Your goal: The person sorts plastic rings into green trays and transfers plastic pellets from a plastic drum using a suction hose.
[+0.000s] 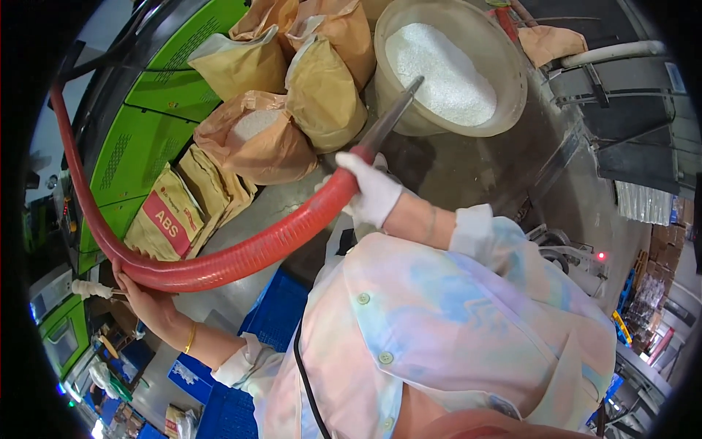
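A thick red ribbed hose (pixel 241 268) bends across in front of me, ending in a dark tapered nozzle (pixel 387 123). The nozzle tip points over the large cream tub (pixel 515 80), near the white pellets (pixel 446 73) inside it; contact is hard to judge. My right hand (pixel 373 192), in a white glove, is closed round the hose just behind the nozzle. Farther back on the left, my bare left hand (pixel 146 296) grips the bend of the hose from below, its fingers partly hidden behind it.
Several paper sacks (pixel 325 95) stand left of the tub; one open sack (pixel 256 139) holds pale pellets. Flattened sacks (pixel 168 212) lean by a green machine (pixel 131 150). Blue crates (pixel 274 311) sit below the hose. Dark metal equipment (pixel 621 110) stands at the right.
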The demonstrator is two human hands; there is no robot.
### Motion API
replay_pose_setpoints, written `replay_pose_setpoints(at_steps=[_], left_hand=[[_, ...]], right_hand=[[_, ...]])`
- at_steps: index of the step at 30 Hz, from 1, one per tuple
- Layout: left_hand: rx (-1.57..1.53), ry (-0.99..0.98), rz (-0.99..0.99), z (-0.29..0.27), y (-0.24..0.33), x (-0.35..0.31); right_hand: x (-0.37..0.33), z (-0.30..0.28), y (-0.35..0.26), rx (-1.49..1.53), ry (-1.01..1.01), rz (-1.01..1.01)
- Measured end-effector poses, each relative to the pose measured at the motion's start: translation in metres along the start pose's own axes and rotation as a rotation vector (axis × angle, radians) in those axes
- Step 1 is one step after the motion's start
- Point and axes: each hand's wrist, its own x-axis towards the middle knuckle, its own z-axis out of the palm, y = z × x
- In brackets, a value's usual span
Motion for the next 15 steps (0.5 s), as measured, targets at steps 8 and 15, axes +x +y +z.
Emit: replay_pose_setpoints(at_steps=[8, 15], left_hand=[[0.029, -0.043, 0.027, 0.014, 0.004, 0.001], [-0.01, -0.053, 0.016, 0.016, 0.006, -0.003]], right_hand=[[0.017, -0.021, -0.004, 0.027, -0.205, -0.139], [0.006, -0.006, -0.022, 0.062, -0.08, -0.02]])
